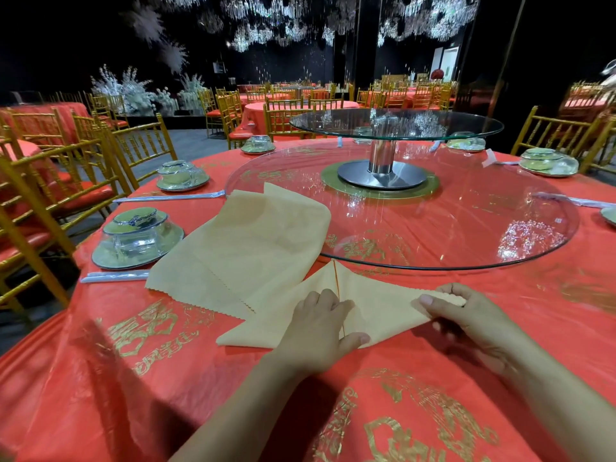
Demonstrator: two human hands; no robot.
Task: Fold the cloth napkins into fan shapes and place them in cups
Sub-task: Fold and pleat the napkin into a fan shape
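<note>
the left hand (pixel 321 323) presses the folded napkin (pixel 383 306) flat on the bench (pixel 233 395), the right hand (pixel 466 315) pinches its corner; best pin the middle firmly and pleat evenly.

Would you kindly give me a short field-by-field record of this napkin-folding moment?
work piece: beige folded napkin, a triangle flat on the red tablecloth
left hand: presses the triangle's middle
right hand: pinches its right corner
spare napkin: spread out to the left, far edge on the glass turntable
wrapped place setting: farther left, untouched
</note>
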